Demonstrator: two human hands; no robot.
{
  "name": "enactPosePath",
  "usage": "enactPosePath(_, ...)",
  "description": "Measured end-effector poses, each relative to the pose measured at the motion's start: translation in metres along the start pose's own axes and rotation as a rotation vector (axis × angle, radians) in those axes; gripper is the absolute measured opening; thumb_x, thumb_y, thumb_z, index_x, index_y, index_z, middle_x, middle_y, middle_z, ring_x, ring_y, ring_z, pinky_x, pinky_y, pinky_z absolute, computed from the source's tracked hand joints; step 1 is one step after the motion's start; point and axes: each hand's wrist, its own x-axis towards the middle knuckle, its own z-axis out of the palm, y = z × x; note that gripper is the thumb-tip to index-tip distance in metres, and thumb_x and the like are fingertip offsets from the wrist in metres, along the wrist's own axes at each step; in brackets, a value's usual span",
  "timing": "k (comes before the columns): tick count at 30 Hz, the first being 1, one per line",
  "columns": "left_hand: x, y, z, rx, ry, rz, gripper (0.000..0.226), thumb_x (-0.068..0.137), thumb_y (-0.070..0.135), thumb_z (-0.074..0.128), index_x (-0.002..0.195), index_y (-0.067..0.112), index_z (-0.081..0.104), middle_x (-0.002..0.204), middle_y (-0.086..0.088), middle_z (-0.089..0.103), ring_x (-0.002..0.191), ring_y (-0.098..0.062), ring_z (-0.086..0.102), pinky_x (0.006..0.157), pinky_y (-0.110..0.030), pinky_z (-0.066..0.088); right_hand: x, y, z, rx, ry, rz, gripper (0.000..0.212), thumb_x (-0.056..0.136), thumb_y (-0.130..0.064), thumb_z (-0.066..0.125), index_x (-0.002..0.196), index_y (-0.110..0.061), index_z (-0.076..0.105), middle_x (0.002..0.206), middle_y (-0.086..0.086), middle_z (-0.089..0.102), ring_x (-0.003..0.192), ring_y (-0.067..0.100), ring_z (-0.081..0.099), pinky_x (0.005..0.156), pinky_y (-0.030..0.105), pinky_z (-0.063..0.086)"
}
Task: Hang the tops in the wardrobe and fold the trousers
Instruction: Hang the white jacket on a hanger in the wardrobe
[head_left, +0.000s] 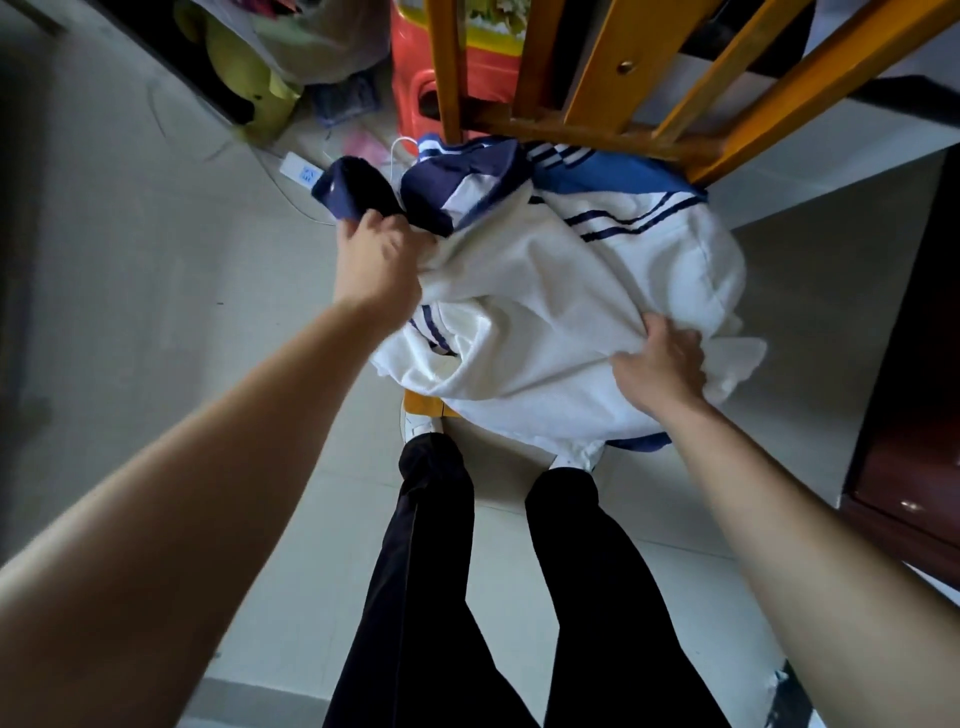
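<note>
Between left hand (376, 254) and right hand (660, 364), gripped white top (545, 312).

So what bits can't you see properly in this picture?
Head view:
Fingertips of the left hand and right hand: buried in the clothes pile they grip.
How many garments: folds overlap, cannot tell.
Seat of the wooden chair: covered by the pile.
The shoes: mostly under the white cloth.
Chair back: cut off by the upper edge.
</note>
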Motion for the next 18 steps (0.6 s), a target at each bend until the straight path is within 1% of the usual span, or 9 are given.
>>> enactPosePath(2, -0.041, 0.015, 0.007, -0.071, 0.194, 0.161, 0.029, 0.063, -0.002, 0.054, 0.075, 0.017, 0.072, 0.077, -0.006, 0.064, 0.079, -0.033, 0.055, 0.078, -0.038, 0.032, -0.013, -0.019, -0.009, 0.216, 0.14, -0.069, 0.049, 0.093, -0.029, 0.051, 0.141, -0.02, 0.044, 0.143, 0.016, 0.041, 0.13, 0.034, 0.039, 0.109, 0.044, 0.033)
enactPosePath(4, -0.08, 0.029, 0.013, -0.069, 0.255, 0.253, 0.023, 0.058, -0.001, 0.056, 0.07, 0.014, 0.069, 0.069, -0.005, 0.057, 0.07, -0.03, 0.053, 0.073, -0.037, 0.03, -0.022, -0.042, -0.019, 0.37, 0.151, -0.099, 0.041, 0.093, -0.052, 0.049, 0.115, -0.019, 0.059, 0.118, 0.008, 0.06, 0.111, 0.025, 0.055, 0.087, 0.037, 0.044)
enactPosePath(6, -0.108, 0.039, 0.016, -0.072, 0.221, 0.267, 0.023, 0.053, -0.005, 0.061, 0.067, 0.013, 0.065, 0.067, -0.004, 0.051, 0.067, -0.029, 0.052, 0.071, -0.037, 0.034, -0.03, -0.068, -0.027, 0.443, -0.117, -0.084, 0.069, 0.078, -0.085, 0.042, 0.09, -0.021, 0.063, 0.088, 0.0, 0.07, 0.082, 0.018, 0.069, 0.066, 0.031, 0.046)
enactPosePath(8, -0.126, 0.046, 0.015, -0.118, 0.2, 0.291, 0.025, 0.05, -0.006, 0.064, 0.066, 0.012, 0.062, 0.067, -0.006, 0.051, 0.066, -0.029, 0.053, 0.067, -0.037, 0.04, -0.04, -0.088, -0.024, 0.358, -0.38, -0.088, 0.08, 0.058, -0.097, 0.05, 0.092, -0.026, 0.066, 0.081, -0.003, 0.075, 0.07, 0.013, 0.073, 0.062, 0.032, 0.053)
enactPosePath(9, -0.133, 0.049, 0.011, -0.136, 0.179, 0.304, 0.025, 0.051, -0.006, 0.065, 0.068, 0.012, 0.063, 0.068, -0.006, 0.052, 0.065, -0.029, 0.053, 0.065, -0.038, 0.042, -0.042, -0.092, -0.017, 0.267, -0.435, -0.108, 0.077, 0.056, -0.091, 0.061, 0.094, -0.024, 0.066, 0.081, -0.002, 0.076, 0.07, 0.013, 0.074, 0.063, 0.035, 0.059)
enactPosePath(11, -0.142, 0.053, 0.006, -0.159, 0.112, 0.287, 0.028, 0.056, -0.007, 0.068, 0.077, 0.012, 0.071, 0.073, -0.007, 0.056, 0.068, -0.03, 0.056, 0.064, -0.039, 0.045, -0.041, -0.093, 0.0, 0.159, -0.453, -0.106, 0.049, 0.07, -0.052, 0.079, 0.097, -0.014, 0.061, 0.087, 0.007, 0.076, 0.076, 0.021, 0.075, 0.07, 0.042, 0.064)
enactPosePath(13, -0.15, 0.05, 0.004, -0.24, 0.02, 0.195, 0.036, 0.068, -0.008, 0.067, 0.099, 0.009, 0.075, 0.083, -0.012, 0.059, 0.076, -0.035, 0.059, 0.066, -0.043, 0.049, -0.041, -0.086, 0.011, 0.238, -0.415, -0.014, 0.017, 0.084, -0.013, 0.064, 0.099, -0.009, 0.058, 0.101, 0.016, 0.071, 0.084, 0.031, 0.074, 0.075, 0.047, 0.063)
enactPosePath(15, -0.156, 0.041, 0.005, -0.296, -0.128, 0.051, 0.037, 0.081, -0.002, 0.06, 0.115, 0.007, 0.069, 0.1, -0.017, 0.056, 0.089, -0.037, 0.058, 0.074, -0.046, 0.049, -0.047, -0.076, 0.012, 0.473, -0.341, 0.097, 0.023, 0.087, 0.001, 0.049, 0.104, -0.006, 0.063, 0.107, 0.018, 0.069, 0.09, 0.034, 0.071, 0.07, 0.042, 0.062)
enactPosePath(18, -0.16, 0.024, 0.003, -0.201, -0.284, -0.051, 0.027, 0.088, 0.01, 0.053, 0.112, 0.006, 0.064, 0.116, -0.014, 0.053, 0.103, -0.035, 0.053, 0.086, -0.042, 0.045, -0.073, -0.067, 0.006, 0.874, -0.339, 0.181, 0.03, 0.088, 0.007, 0.037, 0.097, -0.007, 0.062, 0.09, 0.015, 0.066, 0.078, 0.028, 0.065, 0.059, 0.033, 0.054)
